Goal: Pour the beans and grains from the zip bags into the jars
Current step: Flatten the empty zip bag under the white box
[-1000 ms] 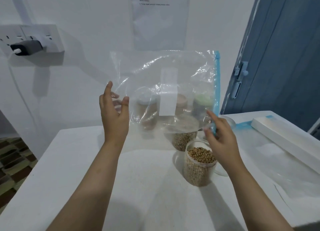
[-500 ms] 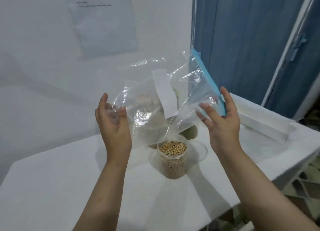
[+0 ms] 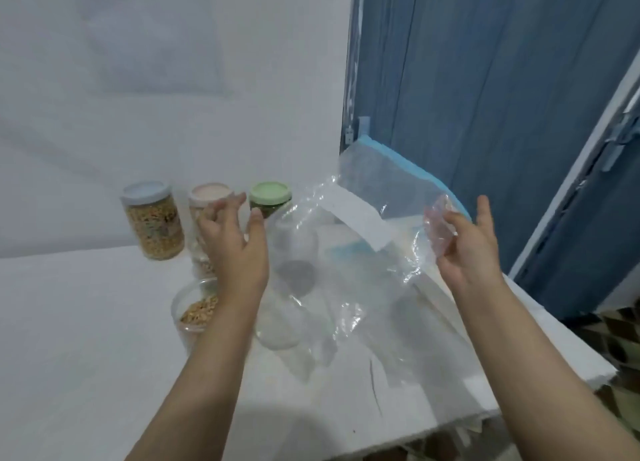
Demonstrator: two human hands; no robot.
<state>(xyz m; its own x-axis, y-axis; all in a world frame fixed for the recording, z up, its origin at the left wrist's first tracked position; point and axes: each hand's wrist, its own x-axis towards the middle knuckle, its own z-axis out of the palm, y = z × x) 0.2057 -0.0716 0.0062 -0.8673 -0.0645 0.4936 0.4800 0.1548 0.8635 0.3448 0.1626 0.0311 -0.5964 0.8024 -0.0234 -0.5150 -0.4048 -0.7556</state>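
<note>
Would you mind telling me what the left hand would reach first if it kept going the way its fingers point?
Probably the pink-lidded jar: the left hand points up and away toward it, fingertips already overlapping its lid in this view. Depth is unclear, so the green-lidded jar beside it is possible.

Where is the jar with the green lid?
The jar with the green lid stands at the back of the table near the wall, rightmost of three lidded jars, beside the pink-lidded jar and just beyond the left hand.

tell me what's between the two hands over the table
In the head view, the empty clear zip bag spans from the left hand to the right hand, which pinches its edge; a clear lid lies on the table below.
</note>
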